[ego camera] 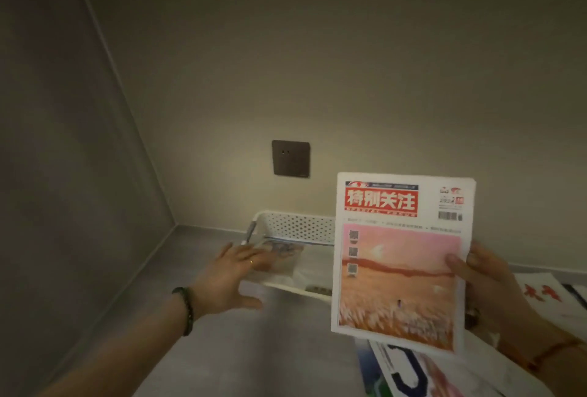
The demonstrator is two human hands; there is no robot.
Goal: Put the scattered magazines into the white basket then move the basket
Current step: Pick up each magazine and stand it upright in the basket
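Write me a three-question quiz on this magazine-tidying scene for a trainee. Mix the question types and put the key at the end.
1. True or false: the right hand grips the red-titled magazine clear of the table.
2. The left hand reaches, fingers straight, towards: A the wall socket; B the white basket; C the loose magazines at lower right.
3. Fill in: the white basket already holds at least one ___.
Key: 1 true; 2 B; 3 magazine.
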